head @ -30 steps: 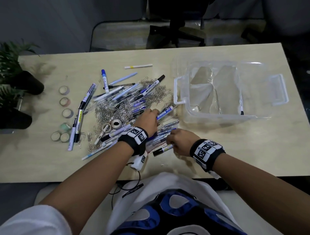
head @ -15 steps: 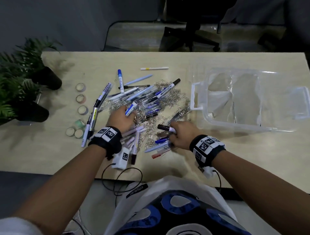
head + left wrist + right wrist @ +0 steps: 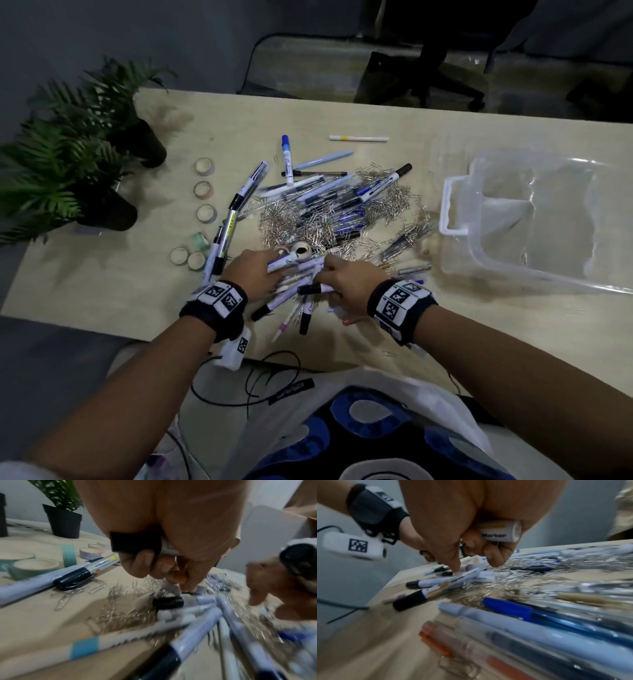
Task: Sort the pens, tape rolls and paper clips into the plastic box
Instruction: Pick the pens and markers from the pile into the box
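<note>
Head view shows the light wooden table [image 3: 342, 113] running across the middle of the frame, with a heap of pens and markers [image 3: 329, 202] lying over a spread of silver paper clips [image 3: 387, 205] at its centre. Both hands sit at the lower edge of that heap, close together and nearly touching. The left hand [image 3: 255, 270] has its fingers curled round a white marker with a black cap [image 3: 135, 543]; the left wrist view shows the cap sticking out of the fist and the fingertips [image 3: 145, 561] folded under it. The right hand [image 3: 346, 284] is likewise closed on a white marker with a yellow stripe and the word "Marker" on its barrel [image 3: 500, 532], seen in the right wrist view, while its index finger reaches down to touch another white marker [image 3: 465, 576] on the table.

A clear plastic box with white handles [image 3: 455, 236] stands at the right of the head view, well apart from the hands; what lies inside it cannot be made out. Small tape rolls [image 3: 205, 166] are set in a loose column at the left of the heap, with two more near the lower left [image 3: 186, 257] and one pale roll [image 3: 301, 251] just above the left hand's fingers. Two green potted plants in black pots [image 3: 68, 161] fill the upper left of the frame. A black cable [image 3: 246, 383] loops below the table edge.
</note>
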